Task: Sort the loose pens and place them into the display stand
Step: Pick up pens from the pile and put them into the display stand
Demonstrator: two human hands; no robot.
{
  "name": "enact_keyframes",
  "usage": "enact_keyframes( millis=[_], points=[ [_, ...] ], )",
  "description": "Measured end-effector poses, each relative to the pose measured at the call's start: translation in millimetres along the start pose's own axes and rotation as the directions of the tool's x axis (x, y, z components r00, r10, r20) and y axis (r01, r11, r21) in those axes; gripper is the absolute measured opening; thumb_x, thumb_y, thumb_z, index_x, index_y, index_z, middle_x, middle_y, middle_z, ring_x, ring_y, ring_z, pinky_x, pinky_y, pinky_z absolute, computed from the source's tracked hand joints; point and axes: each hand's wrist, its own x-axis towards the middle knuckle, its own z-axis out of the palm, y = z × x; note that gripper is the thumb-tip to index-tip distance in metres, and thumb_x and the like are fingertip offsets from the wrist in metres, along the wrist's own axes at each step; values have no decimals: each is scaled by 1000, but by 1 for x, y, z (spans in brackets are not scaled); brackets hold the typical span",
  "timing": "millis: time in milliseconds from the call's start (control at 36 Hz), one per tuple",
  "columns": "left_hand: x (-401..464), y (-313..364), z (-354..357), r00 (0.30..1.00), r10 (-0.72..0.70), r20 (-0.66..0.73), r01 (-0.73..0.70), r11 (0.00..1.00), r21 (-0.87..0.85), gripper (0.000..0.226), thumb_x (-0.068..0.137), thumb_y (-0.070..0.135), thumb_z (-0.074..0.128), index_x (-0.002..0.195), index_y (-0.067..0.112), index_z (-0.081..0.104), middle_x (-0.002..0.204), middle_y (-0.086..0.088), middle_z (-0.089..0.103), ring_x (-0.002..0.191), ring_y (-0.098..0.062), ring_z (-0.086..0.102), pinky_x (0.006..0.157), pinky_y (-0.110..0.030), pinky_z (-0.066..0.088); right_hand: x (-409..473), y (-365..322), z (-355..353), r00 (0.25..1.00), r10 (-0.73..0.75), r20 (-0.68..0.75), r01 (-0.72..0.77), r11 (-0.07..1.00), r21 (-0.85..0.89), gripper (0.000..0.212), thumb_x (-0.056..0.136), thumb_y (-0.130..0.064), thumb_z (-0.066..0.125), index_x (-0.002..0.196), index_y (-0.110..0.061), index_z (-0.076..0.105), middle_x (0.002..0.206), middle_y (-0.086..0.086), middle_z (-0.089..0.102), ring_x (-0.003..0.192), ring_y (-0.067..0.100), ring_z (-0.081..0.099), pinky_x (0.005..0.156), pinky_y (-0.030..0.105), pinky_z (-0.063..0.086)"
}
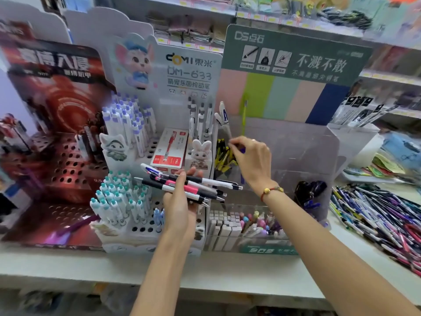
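Sorting partly done. Left hand point(182, 197) grips a bundle of click pens point(189, 185) before the white display stand point(145, 224); right hand point(250, 160) pinches a purple pen point(242, 150) over the clear acrylic stand point(303, 156). A large loose pen pile point(376, 215) remains unsorted at right.

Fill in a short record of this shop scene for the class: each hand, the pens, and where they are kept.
left hand: holds a bundle of pens lying crosswise
right hand: pinches something small over the clear stand; what it is cannot be told
white stand: holds upright pens in holes
loose pens: pile on the shelf, far right
red box: sits in the white stand
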Motion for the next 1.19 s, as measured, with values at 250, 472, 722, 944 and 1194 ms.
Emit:
enact_keyframes(
  millis=[250, 472, 722, 944, 1194],
  points=[
    [-1, -7, 1, 995, 36, 95, -34, 999, -30, 25, 99, 17, 47, 97, 14, 72, 104, -7, 73, 106, -19, 66, 101, -44, 45, -25, -17, -35, 961, 209, 182, -253, 929, 271, 31, 94, -47, 52, 95, -21, 70, 100, -5, 65, 83, 6, 59, 77, 28, 51],
    [0, -21, 15, 990, 85, 114, -80, 996, -46, 21, 100, 15, 44, 105, 13, 64, 101, -3, 73, 98, -14, 69, 74, -27, 57, -57, -23, -65, 620, 186, 762, -538, 808, 241, 29, 101, -43, 36, 83, -24, 49, 68, -5, 47, 52, 0, 42, 58, 22, 36],
    [-11, -44, 27, 991, 32, 130, -34, 999, 13, 22, 98, 15, 46, 116, 11, 60, 103, 0, 73, 104, -15, 67, 85, -32, 53, -82, -7, -54, 762, 484, 431, -643, 642, 418, 40, 90, -42, 59, 61, -15, 54, 47, -13, 43, 49, 0, 40, 58, 20, 36],
    [-10, -44, 30, 996, -7, 90, 5, 1000, 28, 24, 98, 13, 47, 120, 12, 56, 113, -2, 71, 105, -17, 67, 92, -38, 51, -82, 0, -70, 650, 357, 671, -700, 624, 347, 21, 89, -31, 65, 103, -16, 58, 78, 1, 61, 47, 4, 49, 45, 16, 40],
    [-13, -45, 39, 987, -99, 124, 92, 994, 64, 24, 96, 23, 53, 112, 14, 67, 102, -3, 72, 92, -16, 66, 73, -27, 51, -88, 13, -79, 708, 540, 456, -679, 343, 648, 25, 73, -27, 74, 96, -18, 75, 67, -3, 67, 53, 4, 52, 51, 15, 44]
  ],
)
